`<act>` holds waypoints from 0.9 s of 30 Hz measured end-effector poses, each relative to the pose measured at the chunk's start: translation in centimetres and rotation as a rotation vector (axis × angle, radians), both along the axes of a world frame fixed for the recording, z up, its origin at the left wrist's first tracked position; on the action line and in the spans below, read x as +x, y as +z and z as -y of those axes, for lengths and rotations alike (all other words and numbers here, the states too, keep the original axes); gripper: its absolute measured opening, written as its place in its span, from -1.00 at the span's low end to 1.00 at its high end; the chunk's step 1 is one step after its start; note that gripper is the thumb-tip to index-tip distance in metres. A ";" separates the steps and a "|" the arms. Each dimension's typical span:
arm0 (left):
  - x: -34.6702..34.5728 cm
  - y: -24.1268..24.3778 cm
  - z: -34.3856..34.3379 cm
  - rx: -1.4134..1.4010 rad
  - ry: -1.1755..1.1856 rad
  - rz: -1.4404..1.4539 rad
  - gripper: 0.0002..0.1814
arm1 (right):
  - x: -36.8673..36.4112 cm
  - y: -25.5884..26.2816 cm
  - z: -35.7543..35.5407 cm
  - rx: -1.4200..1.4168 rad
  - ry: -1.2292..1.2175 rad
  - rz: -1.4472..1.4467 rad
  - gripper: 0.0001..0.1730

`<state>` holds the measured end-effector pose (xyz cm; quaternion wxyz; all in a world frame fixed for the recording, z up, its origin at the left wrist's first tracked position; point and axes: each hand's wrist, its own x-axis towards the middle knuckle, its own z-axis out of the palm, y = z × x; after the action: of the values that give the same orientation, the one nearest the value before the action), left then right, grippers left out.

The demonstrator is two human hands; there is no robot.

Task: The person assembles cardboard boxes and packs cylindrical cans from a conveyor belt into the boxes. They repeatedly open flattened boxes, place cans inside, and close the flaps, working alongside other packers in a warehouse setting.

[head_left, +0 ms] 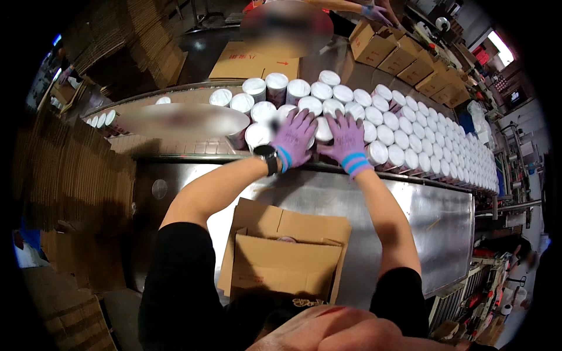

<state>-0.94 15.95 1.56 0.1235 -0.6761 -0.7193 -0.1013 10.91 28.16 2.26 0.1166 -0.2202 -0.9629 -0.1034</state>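
My left hand [295, 137], in a purple glove with a blue-striped cuff, rests over white-topped cans at the near side of a conveyor; a black watch is on that wrist. My right hand [346, 139], gloved alike, lies over neighbouring cans, its fingers spread forward. Between the hands shows a white-lidded can [323, 129]. Both palms hide the cans under them, so a firm hold cannot be made out. Nearer to me, a cardboard box [287, 267] with its flaps raised stands on a steel table [421, 237]; a round can top shows slightly inside it.
Dense rows of cans [423, 131] fill the conveyor to the right. Stacks of flattened cardboard [74, 171] stand at the left. Across the conveyor are a cardboard sheet or box [254, 63] and a row of cartons [395, 57], with another person's gloved hand [376, 13] near them.
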 end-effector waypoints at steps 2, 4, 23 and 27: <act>0.3 -0.3 0.2 0.009 -0.082 0.028 -0.31 | 0.7 0.6 -1.6 -0.152 0.061 0.128 -0.09; 0.4 -1.0 1.2 0.067 -0.186 0.019 -0.39 | 1.4 0.7 -2.1 -0.145 0.212 0.159 -0.09; 5.7 -0.5 12.1 -1.260 -0.659 0.969 -0.47 | 8.5 0.6 11.6 -1.095 0.586 0.965 -0.30; 7.2 3.5 15.4 -1.026 -0.161 0.901 -0.52 | 8.6 5.4 14.1 -1.334 0.210 1.120 -0.34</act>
<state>6.31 0.58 5.03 -0.5313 -0.5922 -0.6051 -0.0283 19.55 14.08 7.64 -0.5175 -0.0693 -0.7534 0.3997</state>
